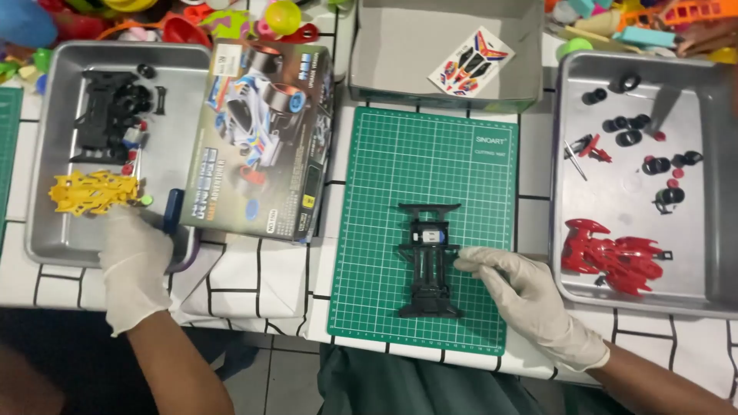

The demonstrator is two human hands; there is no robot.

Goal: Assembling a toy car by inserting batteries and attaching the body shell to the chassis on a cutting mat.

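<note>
Nearest the lens, my right hand [530, 296], gloved in white, reaches in from the lower right with fingertips pinched on the right edge of the black toy-car chassis [429, 260], palm otherwise loose. My left hand [134, 265], also gloved, rests on the near rim of the left metal tray [46, 246] at lower left, fingers relaxed and holding nothing, just below the yellow car body shell [94, 192].

Largest items first: the table [254, 280] under a white cloth with black grid lines; the green cutting mat [384, 230] at centre, carrying the chassis lengthwise; the right metal tray [715, 230] with a red body shell [615, 257] and loose black wheels [630, 138]; the printed kit box [261, 146] at upper centre-left.

Assessment: the chassis appears light, rigid moulded plastic with thin bumper struts at both ends that I judge fragile. The solid side rails at mid-length look the safest grip; the smooth plastic may slip against glove.
</note>
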